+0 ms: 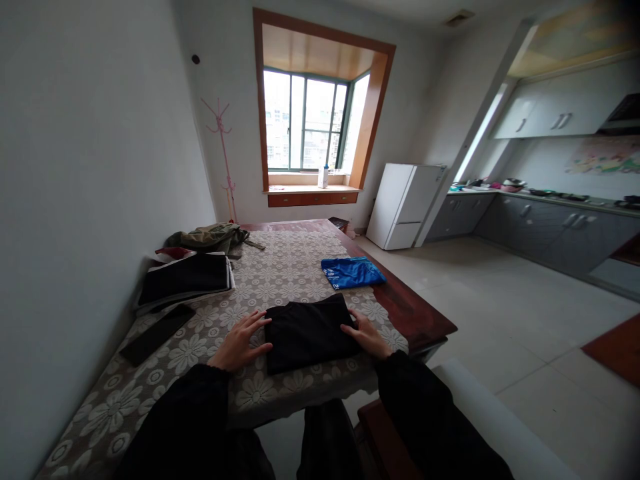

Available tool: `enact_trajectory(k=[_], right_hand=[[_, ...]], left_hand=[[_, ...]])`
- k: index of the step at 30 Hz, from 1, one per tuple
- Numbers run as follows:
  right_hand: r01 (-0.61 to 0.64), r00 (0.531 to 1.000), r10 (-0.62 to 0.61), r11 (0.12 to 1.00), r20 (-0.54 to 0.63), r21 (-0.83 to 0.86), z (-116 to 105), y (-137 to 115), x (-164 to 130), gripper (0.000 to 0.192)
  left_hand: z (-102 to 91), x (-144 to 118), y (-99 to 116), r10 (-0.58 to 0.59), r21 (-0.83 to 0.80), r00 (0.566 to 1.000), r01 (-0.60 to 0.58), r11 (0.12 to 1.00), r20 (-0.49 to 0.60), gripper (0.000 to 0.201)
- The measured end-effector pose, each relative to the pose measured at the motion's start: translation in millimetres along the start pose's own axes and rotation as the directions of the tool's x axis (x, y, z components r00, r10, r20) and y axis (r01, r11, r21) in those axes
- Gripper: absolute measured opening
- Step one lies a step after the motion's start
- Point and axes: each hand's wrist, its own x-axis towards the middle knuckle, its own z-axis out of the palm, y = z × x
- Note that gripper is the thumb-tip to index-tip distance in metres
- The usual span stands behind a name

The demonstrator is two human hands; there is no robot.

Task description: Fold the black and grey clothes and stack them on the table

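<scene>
Folded black garment [306, 332]: laid flat on the lace tablecloth [280, 270] at the near table edge.
Left hand [241, 343]: spread open, pressed against the garment's left edge.
Right hand [367, 335]: opened flat, rested on its right edge.
Blue garment [352, 272]: folded, set farther back, apart.

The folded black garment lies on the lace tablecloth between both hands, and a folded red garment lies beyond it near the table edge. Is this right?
Not quite: the head view shows the garment beyond it is blue, not red. The folded black garment does lie on the lace tablecloth between the left hand and right hand.
</scene>
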Motion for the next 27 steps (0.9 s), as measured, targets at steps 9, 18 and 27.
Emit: enact_trajectory(k=[9, 18, 27], right_hand=[[0.128, 0.983, -0.173, 0.890, -0.066, -0.438, -6, -29, -9, 0.080], [0.568, 0.823, -0.435, 0.637, 0.365, -0.521, 112, -91, -17, 0.055], [0.520, 0.853, -0.326, 0.592, 0.408, -0.615, 166, -66, -4, 0.067]], left_hand=[[-0.5, 0, 2, -0.017, 0.014, 1.000, 0.017, 1.000, 0.019, 0.058], [0.6, 1, 2, -0.017, -0.014, 1.000, 0.017, 1.000, 0.000, 0.069], [7.2, 1, -4, -0.098, -0.028, 0.995, 0.097, 0.995, -0.026, 0.054]])
